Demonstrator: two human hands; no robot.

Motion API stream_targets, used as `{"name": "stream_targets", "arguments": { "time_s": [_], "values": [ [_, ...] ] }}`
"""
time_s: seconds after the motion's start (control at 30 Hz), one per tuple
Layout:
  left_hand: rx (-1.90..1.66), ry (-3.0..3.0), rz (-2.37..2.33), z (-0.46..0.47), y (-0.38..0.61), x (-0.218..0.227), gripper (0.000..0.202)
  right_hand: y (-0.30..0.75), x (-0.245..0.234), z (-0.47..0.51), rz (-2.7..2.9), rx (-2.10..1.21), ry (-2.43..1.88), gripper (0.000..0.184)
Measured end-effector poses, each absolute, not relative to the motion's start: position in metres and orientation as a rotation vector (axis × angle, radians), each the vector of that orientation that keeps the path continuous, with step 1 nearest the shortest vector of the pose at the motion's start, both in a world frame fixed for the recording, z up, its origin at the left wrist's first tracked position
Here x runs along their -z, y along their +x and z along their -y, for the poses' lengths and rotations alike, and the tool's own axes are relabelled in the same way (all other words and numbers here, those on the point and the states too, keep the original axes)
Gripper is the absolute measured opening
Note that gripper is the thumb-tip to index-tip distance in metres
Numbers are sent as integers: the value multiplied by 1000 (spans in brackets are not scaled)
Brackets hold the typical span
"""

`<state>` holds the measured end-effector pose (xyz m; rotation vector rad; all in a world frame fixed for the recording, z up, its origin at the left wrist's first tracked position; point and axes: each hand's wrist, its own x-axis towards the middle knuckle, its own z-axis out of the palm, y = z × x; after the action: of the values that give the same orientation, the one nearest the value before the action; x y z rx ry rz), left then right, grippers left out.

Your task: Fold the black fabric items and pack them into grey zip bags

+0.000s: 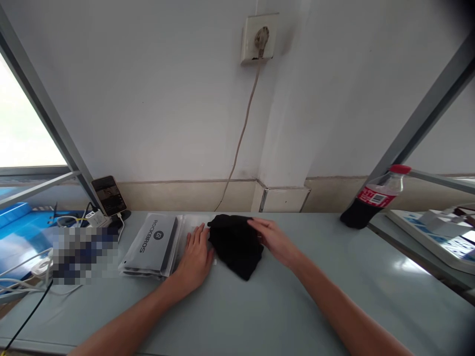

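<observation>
A piece of black cloth (235,247) lies partly folded in the middle of the table. My right hand (274,240) pinches its upper right edge between thumb and fingers. Just left of the cloth, my left hand (196,259) rests flat with fingers stretched out, partly on a clear plastic bag (189,225). Beside that hand sits a stack of grey zip bags (148,247) printed ROCKBROS. What exactly the cloth is, I cannot make out.
On the right stands a cola bottle (374,198) with a red cap, near a metal frame post. A phone (109,196) leans at the back left, among cables and a white charger (97,219). A cord hangs from the wall socket (260,39).
</observation>
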<state>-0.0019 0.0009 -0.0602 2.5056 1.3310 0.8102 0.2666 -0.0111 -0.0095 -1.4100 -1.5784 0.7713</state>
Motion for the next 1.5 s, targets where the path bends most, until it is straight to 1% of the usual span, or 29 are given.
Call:
{"name": "stream_targets", "arguments": {
  "time_s": [0.03,0.1,0.17,0.23,0.3,0.37,0.47,0.5,0.53,0.6,0.67,0.7,0.77,0.83,0.93,1.0,1.03,1.13,1.23,1.33,1.5],
  "values": [
    [-830,2509,-1286,0,-2,58,62,275,8,8,1527,-806,-1415,46],
    [-829,2510,-1219,3,-3,53,75,291,7,1,1427,-812,-1453,38],
    [-795,2515,-1190,5,-3,49,78,305,6,-4,1338,-735,-1501,29],
    [-755,2544,-1190,5,-3,48,71,310,5,-4,1282,-630,-1523,28],
    [-738,2586,-1195,5,-2,50,62,306,1,1,1305,-592,-1514,29],
    [-760,2607,-1193,4,-1,50,58,293,-3,11,1422,-672,-1492,30],
    [-812,2608,-1168,3,0,46,54,269,-6,27,1694,-921,-1439,34],
    [-823,2610,-1166,4,1,43,53,263,-6,31,1805,-946,-1434,35],
    [-835,2612,-1166,5,2,39,50,258,-5,33,1899,-917,-1443,36],
    [-859,2613,-1149,9,3,29,40,254,-3,34,1993,-722,-1503,38],
    [-853,2593,-1068,15,4,20,27,252,-1,32,1934,-484,-1571,37],
    [-824,2582,-1004,18,4,17,25,252,0,31,1894,-407,-1586,35],
    [-754,2572,-887,23,5,12,28,250,2,30,1872,-303,-1598,31],
    [-731,2587,-851,25,6,11,32,247,4,32,1922,-300,-1595,28],
    [-733,2622,-922,23,5,16,32,245,7,36,2023,-412,-1544,21],
    [-670,2652,-937,19,3,20,34,250,5,36,2046,-517,-1485,12],
    [-627,2667,-926,18,2,22,36,254,2,36,2044,-572,-1462,11],
    [-545,2688,-868,17,0,23,36,269,-12,34,2028,-745,-1407,19],
    [-589,2662,-840,20,1,21,36,280,-25,34,1948,-1040,-1319,27],
    [-621,2669,-831,23,3,19,40,282,-32,36,1805,-1300,-1262,33],
    [-654,2739,-916,19,4,21,30,291,-45,44,1821,-1399,-1271,35]
  ]
}}
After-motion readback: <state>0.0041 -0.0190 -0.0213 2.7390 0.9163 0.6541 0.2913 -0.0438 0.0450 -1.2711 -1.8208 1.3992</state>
